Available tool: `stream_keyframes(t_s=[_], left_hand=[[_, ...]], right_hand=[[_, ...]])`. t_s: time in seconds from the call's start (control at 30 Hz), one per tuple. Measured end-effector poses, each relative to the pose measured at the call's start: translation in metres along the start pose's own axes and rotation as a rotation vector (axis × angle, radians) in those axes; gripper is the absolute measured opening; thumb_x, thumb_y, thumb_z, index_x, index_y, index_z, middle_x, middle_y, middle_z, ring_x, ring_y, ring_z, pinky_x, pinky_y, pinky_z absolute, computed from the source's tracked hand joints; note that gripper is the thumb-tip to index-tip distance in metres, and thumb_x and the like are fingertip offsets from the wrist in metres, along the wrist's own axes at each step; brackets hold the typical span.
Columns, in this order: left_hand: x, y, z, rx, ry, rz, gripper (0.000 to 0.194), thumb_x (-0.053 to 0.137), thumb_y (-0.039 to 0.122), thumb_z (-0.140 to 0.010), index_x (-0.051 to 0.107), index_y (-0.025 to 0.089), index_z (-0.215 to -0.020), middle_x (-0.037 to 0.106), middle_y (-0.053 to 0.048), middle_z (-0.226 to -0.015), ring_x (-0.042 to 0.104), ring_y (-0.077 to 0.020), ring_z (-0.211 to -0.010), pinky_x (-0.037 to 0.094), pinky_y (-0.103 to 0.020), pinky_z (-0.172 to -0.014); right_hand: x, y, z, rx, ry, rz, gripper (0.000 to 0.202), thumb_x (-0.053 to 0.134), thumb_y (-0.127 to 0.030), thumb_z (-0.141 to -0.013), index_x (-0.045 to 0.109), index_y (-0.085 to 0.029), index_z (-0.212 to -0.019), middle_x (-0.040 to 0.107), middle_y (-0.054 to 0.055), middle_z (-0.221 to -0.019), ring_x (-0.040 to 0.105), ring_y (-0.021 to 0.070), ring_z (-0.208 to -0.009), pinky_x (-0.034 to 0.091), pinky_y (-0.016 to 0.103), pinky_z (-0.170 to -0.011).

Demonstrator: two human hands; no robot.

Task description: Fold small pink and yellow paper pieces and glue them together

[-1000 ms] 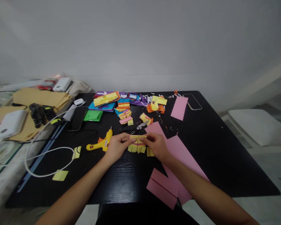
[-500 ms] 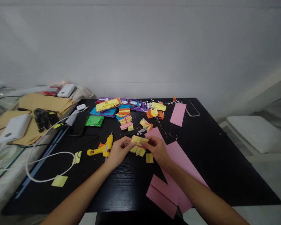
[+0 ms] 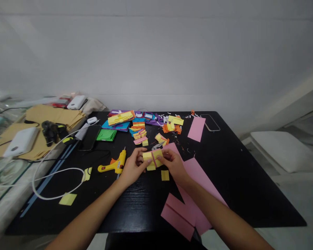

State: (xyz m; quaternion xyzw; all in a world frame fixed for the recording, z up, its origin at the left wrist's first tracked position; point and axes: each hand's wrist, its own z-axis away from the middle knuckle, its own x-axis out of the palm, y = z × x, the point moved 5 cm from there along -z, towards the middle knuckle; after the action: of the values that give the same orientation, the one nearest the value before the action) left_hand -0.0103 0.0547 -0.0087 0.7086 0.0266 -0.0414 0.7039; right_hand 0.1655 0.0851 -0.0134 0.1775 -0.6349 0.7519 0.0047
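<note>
Between my two hands is a folded yellow and pink paper piece (image 3: pixel 153 158), with a pink line running across its middle. My left hand (image 3: pixel 132 166) pinches its left side, thumb on top. On the right side my right hand (image 3: pixel 175 165) grips it the same way, fingers partly hidden behind the paper. A small yellow paper square (image 3: pixel 165 175) lies on the table just below my right hand. To the left of my left hand rests a yellow glue gun (image 3: pixel 115 164). Scissors (image 3: pixel 158 145) lie just beyond the held paper.
Pink sheets (image 3: pixel 198 177) spread under and beside my right forearm. Stacks of coloured folded paper (image 3: pixel 120 118) and scraps (image 3: pixel 173 124) line the back of the black table (image 3: pixel 250 194). A white cable (image 3: pixel 54 198) loops at left. Phones (image 3: pixel 90 138) lie on both sides.
The held paper has turned and flattened between my hands; the loose flaps along its lower edge no longer show. Both hands keep their hold. The whole view has shifted slightly.
</note>
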Motion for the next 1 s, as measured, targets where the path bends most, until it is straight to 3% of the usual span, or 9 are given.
stream_keyframes(t_s=[0.1,0.2,0.3,0.47,0.63,0.8,0.87,1.0], left_hand=[[-0.004,-0.001,0.001,0.051,0.096,-0.067,0.046,0.075,0.043,-0.085,0.049,0.022,-0.118,0.064,-0.005,-0.106,0.067,-0.0152,-0.076,0.057,-0.025,-0.056],[-0.003,0.005,0.003,0.104,0.084,-0.173,0.026,0.066,0.04,-0.094,0.056,0.02,-0.107,0.066,-0.005,-0.098,0.068,-0.016,-0.08,0.056,-0.027,-0.065],[-0.001,0.013,0.005,0.166,0.047,-0.257,0.021,0.06,0.04,-0.097,0.062,0.019,-0.094,0.066,-0.004,-0.089,0.064,-0.0155,-0.078,0.052,-0.025,-0.067],[0.006,0.013,0.004,0.113,-0.051,-0.117,0.025,0.068,0.041,-0.092,0.058,0.019,-0.088,0.066,-0.001,-0.082,0.065,-0.0151,-0.073,0.051,-0.026,-0.068],[0.005,0.008,0.002,0.077,-0.034,-0.005,0.026,0.073,0.04,-0.089,0.057,0.019,-0.088,0.065,0.0,-0.079,0.064,-0.013,-0.07,0.049,-0.025,-0.067],[0.002,0.007,0.001,0.059,-0.009,0.016,0.026,0.073,0.039,-0.088,0.057,0.019,-0.091,0.064,0.002,-0.077,0.064,-0.0125,-0.071,0.049,-0.023,-0.065],[0.002,0.008,0.001,0.067,0.01,-0.023,0.026,0.073,0.039,-0.088,0.057,0.019,-0.09,0.063,0.001,-0.077,0.064,-0.0126,-0.071,0.049,-0.022,-0.064],[0.001,0.012,0.002,0.097,0.044,-0.134,0.024,0.072,0.039,-0.087,0.059,0.019,-0.086,0.065,0.0,-0.083,0.065,-0.0132,-0.072,0.051,-0.022,-0.061]], right_hand=[[-0.001,-0.003,0.002,-0.002,0.037,-0.053,0.048,0.093,-0.041,-0.064,0.06,-0.024,-0.094,0.078,0.0,-0.087,0.074,0.0199,-0.082,0.058,0.032,-0.079],[0.001,-0.005,0.004,0.012,0.022,-0.068,0.054,0.093,-0.039,-0.064,0.058,-0.026,-0.103,0.076,-0.002,-0.084,0.074,0.0192,-0.079,0.058,0.032,-0.078],[0.001,-0.004,0.005,0.04,0.013,-0.05,0.056,0.093,-0.04,-0.062,0.06,-0.025,-0.104,0.075,-0.002,-0.08,0.074,0.0201,-0.076,0.059,0.034,-0.077],[0.003,0.001,0.004,0.069,-0.037,-0.034,0.052,0.094,-0.041,-0.061,0.065,-0.022,-0.101,0.078,0.001,-0.082,0.075,0.0205,-0.075,0.06,0.036,-0.079],[0.004,0.0,0.002,0.049,-0.066,-0.035,0.044,0.092,-0.04,-0.066,0.069,-0.02,-0.098,0.078,0.003,-0.085,0.074,0.0197,-0.081,0.059,0.034,-0.082],[-0.001,-0.006,0.004,-0.093,0.062,0.051,0.049,0.087,-0.037,-0.07,0.06,-0.025,-0.108,0.075,0.002,-0.097,0.074,0.0182,-0.083,0.06,0.033,-0.081],[-0.001,-0.009,0.007,-0.179,0.108,0.143,0.042,0.084,-0.038,-0.074,0.059,-0.026,-0.105,0.073,0.002,-0.101,0.073,0.0176,-0.082,0.061,0.032,-0.08],[0.006,-0.011,0.014,-0.255,0.042,0.327,0.022,0.076,-0.041,-0.084,0.064,-0.023,-0.091,0.073,0.005,-0.092,0.074,0.0212,-0.088,0.061,0.034,-0.081]])
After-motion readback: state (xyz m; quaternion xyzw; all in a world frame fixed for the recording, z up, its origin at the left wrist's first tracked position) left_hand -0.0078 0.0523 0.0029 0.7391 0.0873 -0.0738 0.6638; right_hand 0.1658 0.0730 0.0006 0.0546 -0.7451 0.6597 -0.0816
